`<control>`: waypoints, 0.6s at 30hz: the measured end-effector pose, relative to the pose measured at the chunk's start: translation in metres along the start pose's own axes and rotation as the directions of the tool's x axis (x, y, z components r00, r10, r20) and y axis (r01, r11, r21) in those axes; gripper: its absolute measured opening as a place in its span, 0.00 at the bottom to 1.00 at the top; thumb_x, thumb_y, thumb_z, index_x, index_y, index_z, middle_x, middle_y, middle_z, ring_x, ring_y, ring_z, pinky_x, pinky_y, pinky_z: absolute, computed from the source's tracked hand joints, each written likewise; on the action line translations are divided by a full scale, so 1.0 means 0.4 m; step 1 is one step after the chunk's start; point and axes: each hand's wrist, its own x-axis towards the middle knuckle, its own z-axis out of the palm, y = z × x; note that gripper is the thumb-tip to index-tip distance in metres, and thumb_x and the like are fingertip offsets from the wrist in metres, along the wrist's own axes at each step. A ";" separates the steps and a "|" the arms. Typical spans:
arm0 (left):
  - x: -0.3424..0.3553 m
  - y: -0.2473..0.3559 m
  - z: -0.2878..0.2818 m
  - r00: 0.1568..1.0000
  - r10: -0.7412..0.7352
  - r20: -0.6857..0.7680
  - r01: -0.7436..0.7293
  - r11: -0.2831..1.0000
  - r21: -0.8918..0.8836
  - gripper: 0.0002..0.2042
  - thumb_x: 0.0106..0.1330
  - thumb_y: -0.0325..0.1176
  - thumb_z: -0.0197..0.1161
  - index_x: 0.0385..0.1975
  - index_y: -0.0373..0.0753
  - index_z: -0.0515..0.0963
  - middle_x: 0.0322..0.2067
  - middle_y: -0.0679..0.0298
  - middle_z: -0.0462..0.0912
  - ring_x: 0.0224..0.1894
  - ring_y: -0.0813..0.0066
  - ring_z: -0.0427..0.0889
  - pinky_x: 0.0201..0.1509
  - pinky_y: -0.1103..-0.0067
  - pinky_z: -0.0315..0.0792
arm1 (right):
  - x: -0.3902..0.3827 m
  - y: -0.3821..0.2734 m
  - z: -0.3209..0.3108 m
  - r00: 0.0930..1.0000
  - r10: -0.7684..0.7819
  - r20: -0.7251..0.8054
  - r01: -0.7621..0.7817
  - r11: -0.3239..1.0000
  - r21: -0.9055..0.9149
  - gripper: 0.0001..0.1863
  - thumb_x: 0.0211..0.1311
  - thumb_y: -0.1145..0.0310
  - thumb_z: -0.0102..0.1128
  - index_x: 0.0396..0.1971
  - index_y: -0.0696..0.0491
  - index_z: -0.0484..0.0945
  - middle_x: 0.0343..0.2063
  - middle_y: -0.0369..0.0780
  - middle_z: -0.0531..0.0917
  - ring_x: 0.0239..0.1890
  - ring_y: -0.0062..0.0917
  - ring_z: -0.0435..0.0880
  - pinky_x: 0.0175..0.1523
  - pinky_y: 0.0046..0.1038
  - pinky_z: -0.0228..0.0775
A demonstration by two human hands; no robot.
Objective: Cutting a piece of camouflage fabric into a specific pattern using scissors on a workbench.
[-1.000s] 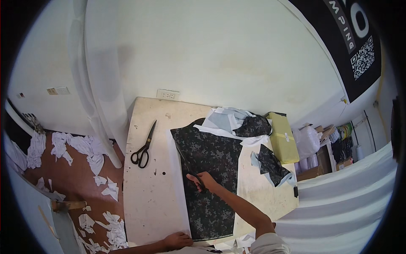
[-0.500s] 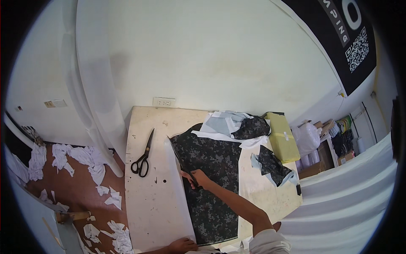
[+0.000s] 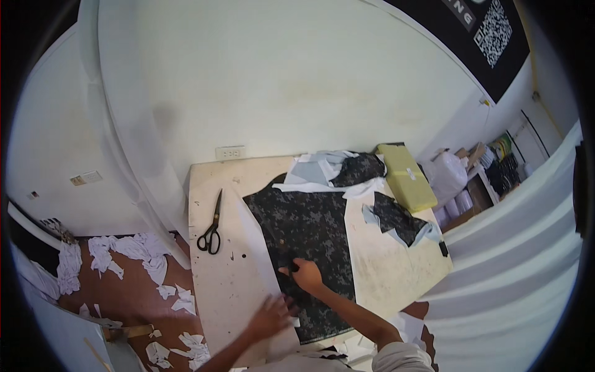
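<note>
A camouflage-patterned dark fabric panel (image 3: 310, 217) lies flat on the table, with a white strip (image 3: 255, 239) along its left edge. My right hand (image 3: 306, 276) is closed around the dark handle of a pair of scissors (image 3: 282, 243) over the panel; the blades blend into the pattern. My left hand (image 3: 271, 319), blurred by motion, has its fingers spread at the panel's lower left edge, beside the white strip. A second pair of black scissors (image 3: 214, 229) rests on the bare wood to the left.
The pale wooden table (image 3: 396, 279) stands against a white wall. At its far right are fabric scraps (image 3: 359, 170), a camouflage piece (image 3: 400, 218) and a yellow wrapped block (image 3: 406, 180). White scraps (image 3: 139, 248) litter the floor at left; a white curtain (image 3: 514, 266) hangs at right.
My left hand has come up from the table's near edge onto the panel's lower left. My right hand has drawn inward from the panel's left edge with the scissors. The view has shifted slightly.
</note>
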 end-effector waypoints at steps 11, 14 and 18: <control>0.269 -0.180 0.016 0.969 -0.248 -0.010 0.247 0.968 -0.046 0.30 0.70 0.49 0.54 0.68 0.40 0.64 0.72 0.49 0.54 0.74 0.45 0.52 0.74 0.48 0.44 | -0.500 0.137 -0.042 0.851 0.471 -0.233 -0.446 0.881 0.156 0.15 0.55 0.67 0.66 0.39 0.58 0.75 0.31 0.54 0.82 0.37 0.54 0.81 0.41 0.49 0.72; 0.262 -0.008 0.079 0.913 -0.404 -0.053 0.407 0.897 0.174 0.32 0.68 0.53 0.56 0.69 0.42 0.63 0.72 0.46 0.53 0.74 0.46 0.51 0.73 0.47 0.45 | -0.474 0.261 -0.055 0.804 0.439 -0.401 -0.440 0.893 0.093 0.19 0.59 0.59 0.68 0.38 0.57 0.73 0.30 0.53 0.82 0.35 0.53 0.82 0.38 0.47 0.72; 0.151 0.271 0.090 0.867 -0.328 0.376 0.360 0.933 -0.015 0.37 0.61 0.54 0.63 0.69 0.45 0.64 0.71 0.45 0.55 0.72 0.45 0.56 0.71 0.47 0.50 | -0.277 0.467 -0.152 0.808 0.284 -0.516 -0.321 0.947 0.019 0.18 0.59 0.59 0.66 0.38 0.57 0.73 0.31 0.53 0.82 0.37 0.54 0.81 0.39 0.49 0.71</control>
